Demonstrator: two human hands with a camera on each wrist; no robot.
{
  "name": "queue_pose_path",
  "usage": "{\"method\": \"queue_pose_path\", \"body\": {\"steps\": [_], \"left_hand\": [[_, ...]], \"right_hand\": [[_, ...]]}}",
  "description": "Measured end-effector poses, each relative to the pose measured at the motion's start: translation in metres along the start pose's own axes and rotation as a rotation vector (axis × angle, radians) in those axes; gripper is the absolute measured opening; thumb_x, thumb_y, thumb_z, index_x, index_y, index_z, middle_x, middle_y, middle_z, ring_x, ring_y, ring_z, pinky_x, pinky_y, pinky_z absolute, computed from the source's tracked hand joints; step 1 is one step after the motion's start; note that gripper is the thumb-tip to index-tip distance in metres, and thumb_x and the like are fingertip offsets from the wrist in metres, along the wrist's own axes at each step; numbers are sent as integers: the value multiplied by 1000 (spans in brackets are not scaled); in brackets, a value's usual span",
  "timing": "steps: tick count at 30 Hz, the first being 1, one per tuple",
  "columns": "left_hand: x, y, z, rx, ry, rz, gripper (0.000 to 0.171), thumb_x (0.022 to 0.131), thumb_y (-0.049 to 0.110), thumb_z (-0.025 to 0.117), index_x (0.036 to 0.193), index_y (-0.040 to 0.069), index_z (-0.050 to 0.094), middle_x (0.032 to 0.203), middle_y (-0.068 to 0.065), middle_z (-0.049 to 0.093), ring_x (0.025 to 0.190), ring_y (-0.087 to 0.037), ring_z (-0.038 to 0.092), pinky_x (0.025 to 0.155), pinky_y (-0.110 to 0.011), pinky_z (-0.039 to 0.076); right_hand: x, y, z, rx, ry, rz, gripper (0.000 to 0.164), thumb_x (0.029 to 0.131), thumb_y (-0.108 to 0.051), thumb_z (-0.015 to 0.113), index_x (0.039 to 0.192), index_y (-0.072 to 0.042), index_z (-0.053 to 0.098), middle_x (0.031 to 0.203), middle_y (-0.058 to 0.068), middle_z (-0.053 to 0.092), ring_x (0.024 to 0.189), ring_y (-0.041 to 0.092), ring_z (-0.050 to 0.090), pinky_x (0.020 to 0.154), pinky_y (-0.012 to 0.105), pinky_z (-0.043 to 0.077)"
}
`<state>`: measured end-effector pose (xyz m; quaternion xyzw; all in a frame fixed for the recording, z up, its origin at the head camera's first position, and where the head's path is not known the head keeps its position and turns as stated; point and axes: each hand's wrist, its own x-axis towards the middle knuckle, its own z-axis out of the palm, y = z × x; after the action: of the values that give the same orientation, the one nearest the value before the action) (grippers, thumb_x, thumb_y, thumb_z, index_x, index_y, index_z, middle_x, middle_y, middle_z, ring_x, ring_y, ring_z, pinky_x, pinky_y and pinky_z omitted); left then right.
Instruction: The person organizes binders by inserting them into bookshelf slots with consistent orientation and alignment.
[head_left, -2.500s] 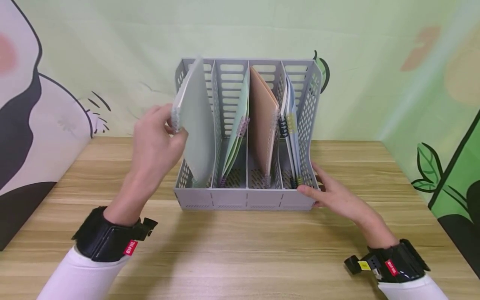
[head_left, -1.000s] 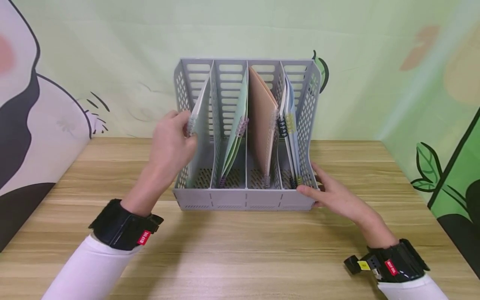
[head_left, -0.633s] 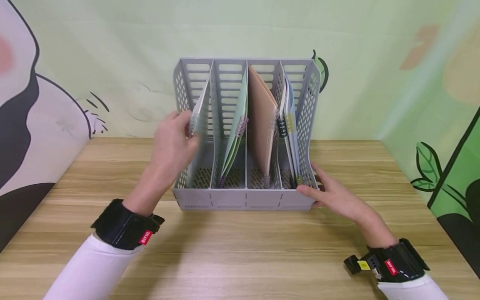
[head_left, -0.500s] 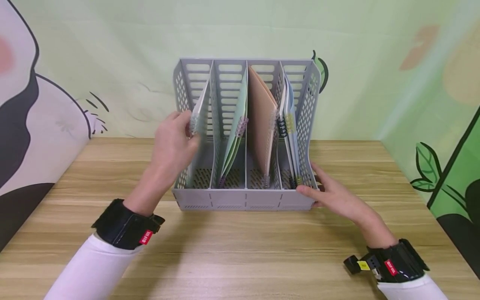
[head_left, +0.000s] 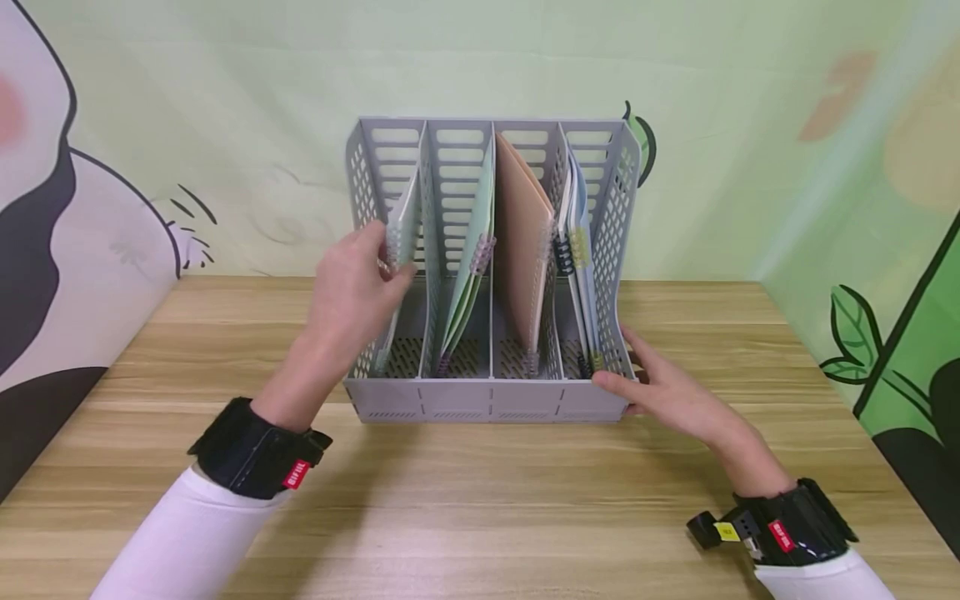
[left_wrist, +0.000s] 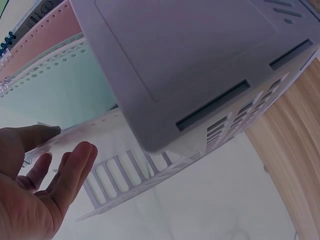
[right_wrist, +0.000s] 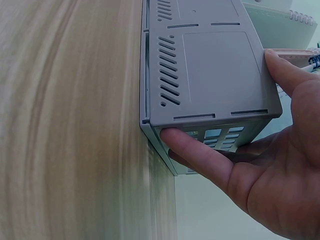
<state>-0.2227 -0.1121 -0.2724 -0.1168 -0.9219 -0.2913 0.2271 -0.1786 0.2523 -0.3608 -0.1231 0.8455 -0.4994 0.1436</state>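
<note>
A grey four-slot file rack stands upright on the wooden table. My left hand pinches a pale translucent spiral notebook by its coil edge, thumb on one side and fingers on the other. This notebook leans in the leftmost slot, its lower end down near the slot's floor. At the rack's front right corner my right hand grips, thumb on the front rim and fingers along the side wall, also seen in the right wrist view.
Green notebooks lean in the second slot. The third slot holds an orange-brown notebook, the rightmost slot white and blue notebooks. A printed backdrop hangs close behind the rack. Wooden table extends in front.
The left hand has moved right and slightly down, bringing the pale notebook lower into the leftmost slot. It now leans more toward the divider. The right hand stays on the rack's corner.
</note>
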Motion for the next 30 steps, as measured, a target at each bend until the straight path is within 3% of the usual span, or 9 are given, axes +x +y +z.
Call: {"method": "queue_pose_path", "body": {"steps": [12, 30], "left_hand": [[-3, 0, 3, 74, -53, 16, 36, 86, 31, 78, 92, 8, 50, 82, -5, 57, 71, -22, 58, 57, -28, 46], [-19, -1, 2, 88, -118, -10, 56, 82, 37, 81, 117, 5, 51, 111, -9, 57, 94, -28, 58, 77, -38, 48]], "right_hand": [[0, 0, -1, -5, 2, -5, 89, 99, -38, 60, 159, -14, -1, 147, 29, 31, 121, 43, 49, 76, 37, 55], [0, 1, -1, -28, 8, -5, 92, 98, -40, 61, 159, -12, -1, 148, 29, 29, 121, 43, 50, 76, 35, 55]]}}
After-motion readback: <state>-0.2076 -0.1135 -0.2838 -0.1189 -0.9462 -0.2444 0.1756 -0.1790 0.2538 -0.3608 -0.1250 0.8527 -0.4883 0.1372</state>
